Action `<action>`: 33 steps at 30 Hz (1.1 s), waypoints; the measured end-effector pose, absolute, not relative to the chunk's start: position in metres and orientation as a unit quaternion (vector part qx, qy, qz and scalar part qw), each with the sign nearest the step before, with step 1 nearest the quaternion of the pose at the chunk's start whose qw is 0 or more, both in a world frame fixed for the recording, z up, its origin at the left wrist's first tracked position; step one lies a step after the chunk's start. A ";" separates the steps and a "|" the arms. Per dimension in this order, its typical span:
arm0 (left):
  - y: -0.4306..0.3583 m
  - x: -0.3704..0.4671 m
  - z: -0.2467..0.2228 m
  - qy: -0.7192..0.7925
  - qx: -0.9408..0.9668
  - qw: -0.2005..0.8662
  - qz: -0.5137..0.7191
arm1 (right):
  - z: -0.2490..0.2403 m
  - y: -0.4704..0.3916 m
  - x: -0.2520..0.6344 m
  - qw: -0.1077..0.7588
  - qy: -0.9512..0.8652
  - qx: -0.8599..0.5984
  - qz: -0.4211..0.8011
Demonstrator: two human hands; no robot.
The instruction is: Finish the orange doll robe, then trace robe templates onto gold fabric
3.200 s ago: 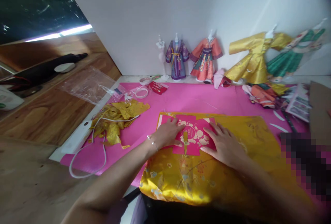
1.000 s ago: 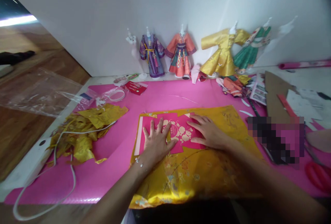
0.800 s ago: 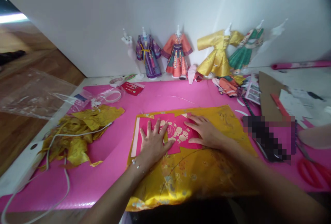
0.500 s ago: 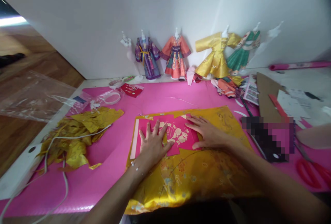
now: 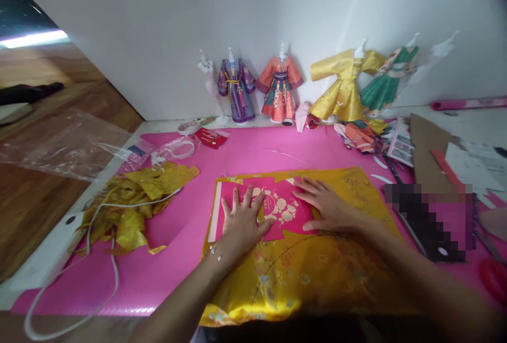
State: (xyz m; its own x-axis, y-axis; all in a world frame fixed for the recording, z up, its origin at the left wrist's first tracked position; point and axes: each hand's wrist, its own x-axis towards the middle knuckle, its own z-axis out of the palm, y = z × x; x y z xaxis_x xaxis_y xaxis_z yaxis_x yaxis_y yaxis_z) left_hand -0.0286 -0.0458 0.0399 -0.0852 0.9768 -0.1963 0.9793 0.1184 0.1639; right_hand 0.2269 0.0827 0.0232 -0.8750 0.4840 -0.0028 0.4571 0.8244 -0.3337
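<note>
A gold floral cloth (image 5: 293,279) lies over the front middle of the pink mat (image 5: 182,269). On its upper part sit red card pieces with cream flowers (image 5: 283,208). My left hand (image 5: 243,219) presses flat on the left part of the card, fingers spread. At the card's right edge rests my right hand (image 5: 328,205), its fingers also apart, touching card and cloth. Neither hand grips anything. Parts of the card are hidden under both hands.
Crumpled yellow cloth scraps (image 5: 134,195) and a white cable (image 5: 114,279) lie left. Several small dressed mannequins, including a purple one (image 5: 236,92), stand along the back wall. Brown card (image 5: 428,142) and red-handled scissors (image 5: 493,277) are at right.
The whole view has shifted, so things appear farther right in the picture. Both hands keep about the same places on the card and cloth.
</note>
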 end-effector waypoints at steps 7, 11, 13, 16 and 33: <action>-0.049 -0.027 0.038 0.741 0.657 0.139 0.006 | 0.019 0.087 0.226 0.094 -0.953 -0.240 0.161; -0.051 -0.028 0.036 0.736 0.661 0.146 0.020 | 0.011 0.086 0.227 0.089 -0.956 -0.240 0.145; -0.052 -0.029 0.035 0.735 0.661 0.147 0.027 | 0.010 0.086 0.228 0.093 -0.957 -0.238 0.140; -0.053 -0.029 0.034 0.737 0.658 0.147 0.032 | 0.011 0.086 0.228 0.109 -0.958 -0.228 0.138; -0.053 -0.027 0.035 0.741 0.652 0.154 0.047 | 0.001 0.079 0.222 0.114 -0.964 -0.232 0.055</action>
